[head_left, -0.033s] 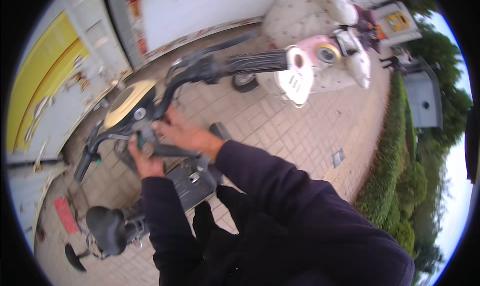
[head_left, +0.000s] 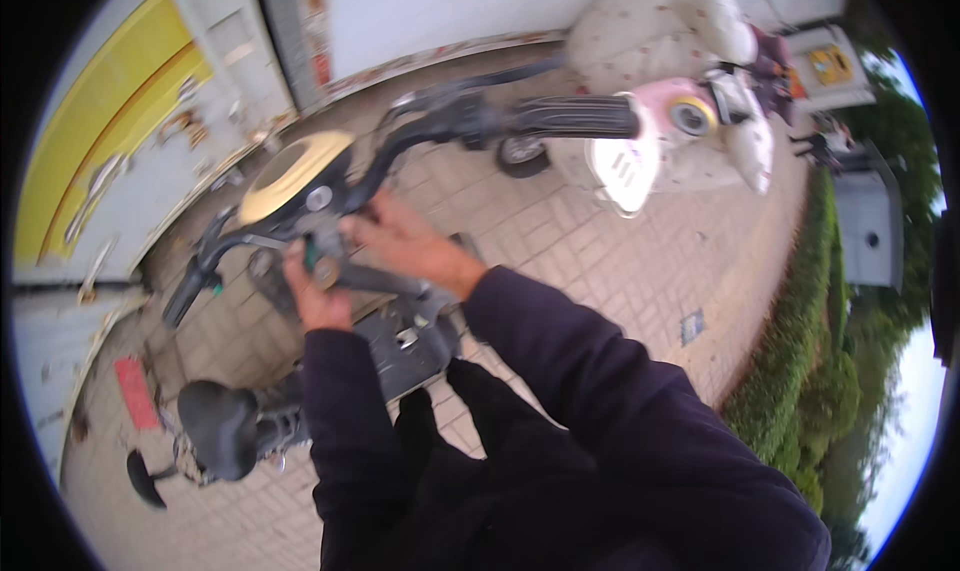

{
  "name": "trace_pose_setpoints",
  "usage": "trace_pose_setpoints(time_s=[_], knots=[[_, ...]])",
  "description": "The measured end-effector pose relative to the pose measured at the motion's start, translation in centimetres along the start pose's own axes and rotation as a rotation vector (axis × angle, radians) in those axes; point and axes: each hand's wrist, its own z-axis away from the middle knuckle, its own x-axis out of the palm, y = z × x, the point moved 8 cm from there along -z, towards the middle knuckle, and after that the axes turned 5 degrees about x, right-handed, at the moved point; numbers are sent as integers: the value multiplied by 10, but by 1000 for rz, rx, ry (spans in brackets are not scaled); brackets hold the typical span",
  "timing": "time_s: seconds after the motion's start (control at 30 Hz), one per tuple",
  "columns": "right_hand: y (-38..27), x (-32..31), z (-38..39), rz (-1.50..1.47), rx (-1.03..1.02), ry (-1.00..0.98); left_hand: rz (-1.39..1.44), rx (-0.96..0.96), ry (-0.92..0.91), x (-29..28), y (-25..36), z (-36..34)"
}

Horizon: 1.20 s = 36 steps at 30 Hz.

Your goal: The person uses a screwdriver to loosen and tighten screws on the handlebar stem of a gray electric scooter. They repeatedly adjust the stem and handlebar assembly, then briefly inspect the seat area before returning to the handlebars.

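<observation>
An electric scooter stands before me, with a black handlebar and a cream-rimmed display. Both my hands are close together just below the display, at the top of the grey steering column. My left hand has its fingers bent upward against the column head, with a small green bit showing by the fingertips. My right hand reaches in from the right, its fingers curled at the same spot. Blur and the fingers hide what either hand pinches. A ribbed black grip with a white guard at its end sticks out right.
The scooter's black saddle lies to the lower left, beside the dark footboard. A pink scooter with a padded, dotted cover is parked at the back right. White and yellow metal panels stand left; a hedge runs along the right.
The whole scene sits a little further right in the picture as my head turns. Both hands stay at the column head, with little visible movement of their own.
</observation>
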Motion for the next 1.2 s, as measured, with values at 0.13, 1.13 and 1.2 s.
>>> trace_pose_setpoints(time_s=[0.13, 1.13, 1.2], knots=[[-2, -11, -2, 219, 80, -70, -9, 117, -232, 16, 6, -6], [-12, -23, -4, 579, 125, 180, 95, 117, -312, 46, 15, 1], [-12, -22, -9, 596, 74, 153, 105, 122, -313, 46, 14, 0]])
